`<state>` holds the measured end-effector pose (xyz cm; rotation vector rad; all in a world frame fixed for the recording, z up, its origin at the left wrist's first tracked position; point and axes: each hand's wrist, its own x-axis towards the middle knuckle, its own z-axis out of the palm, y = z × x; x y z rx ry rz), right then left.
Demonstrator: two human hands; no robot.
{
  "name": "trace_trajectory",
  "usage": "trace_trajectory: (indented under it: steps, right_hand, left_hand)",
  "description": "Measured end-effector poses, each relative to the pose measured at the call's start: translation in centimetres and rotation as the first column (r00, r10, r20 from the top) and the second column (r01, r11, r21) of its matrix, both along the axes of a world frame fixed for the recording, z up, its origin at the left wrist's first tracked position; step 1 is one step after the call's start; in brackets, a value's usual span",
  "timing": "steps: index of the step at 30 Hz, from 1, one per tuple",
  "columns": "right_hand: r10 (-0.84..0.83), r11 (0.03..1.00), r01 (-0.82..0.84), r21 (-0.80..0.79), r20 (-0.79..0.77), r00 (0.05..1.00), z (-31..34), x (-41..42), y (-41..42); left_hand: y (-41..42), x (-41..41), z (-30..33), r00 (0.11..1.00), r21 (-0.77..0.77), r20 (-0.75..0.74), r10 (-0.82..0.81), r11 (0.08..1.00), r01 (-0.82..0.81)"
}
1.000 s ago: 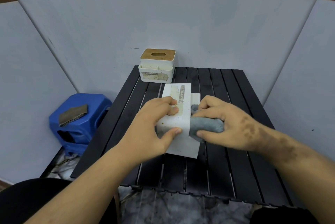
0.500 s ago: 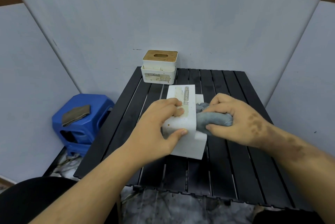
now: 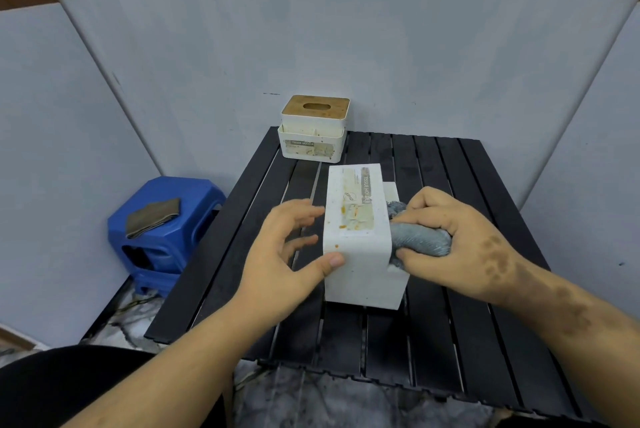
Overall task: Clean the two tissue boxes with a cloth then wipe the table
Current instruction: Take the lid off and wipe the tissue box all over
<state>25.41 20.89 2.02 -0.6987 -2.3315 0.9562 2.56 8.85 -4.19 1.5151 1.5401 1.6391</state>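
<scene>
Two tissue boxes stand on the black slatted table (image 3: 450,323), with one grey cloth and two bare hands at work. The near tissue box (image 3: 360,247) lies on its side at the middle of the table, its stained label facing up. The far tissue box (image 3: 313,130) stands upright with a wooden slotted lid at the table's back left corner, well apart from the near one.

The left hand (image 3: 277,254) is loosely spread beside the near box: its thumb tip touches the box's left edge, the other fingers relaxed and apart, holding nothing. The right hand (image 3: 453,244) has its fingers curled round the cloth (image 3: 420,242), pressing it against the near box's right side.

Left of the table, a blue stool (image 3: 166,237) carries one folded brown rag (image 3: 152,216)
</scene>
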Motion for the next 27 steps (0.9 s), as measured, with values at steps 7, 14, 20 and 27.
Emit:
trace_trajectory:
  steps: [7, 14, 20, 27]
  right_hand:
    - [0.033, 0.999, -0.033, 0.003, -0.041, 0.999, -0.3, 0.2, -0.4]
    - [0.083, 0.996, -0.081, 0.038, -0.041, 0.996, -0.1, 0.2, -0.9]
    - [-0.049, 0.996, 0.051, 0.074, -0.037, 0.998, -0.5, -0.5, -0.2]
    - [0.038, 0.999, -0.038, 0.003, 0.08, 0.996, 1.3, 1.9, 1.1]
  left_hand:
    - [0.1, 0.4, -0.4, 0.998, -0.046, 0.04, -0.051, 0.998, 0.052]
    - [0.3, 0.5, -0.1, 0.999, -0.028, -0.014, -0.041, 0.999, 0.041]
    - [0.5, 1.4, -0.1, 0.999, 0.014, -0.052, -0.003, 1.0, 0.004]
    - [0.5, 1.1, 0.1, 0.997, 0.023, -0.077, -0.007, 1.0, 0.009]
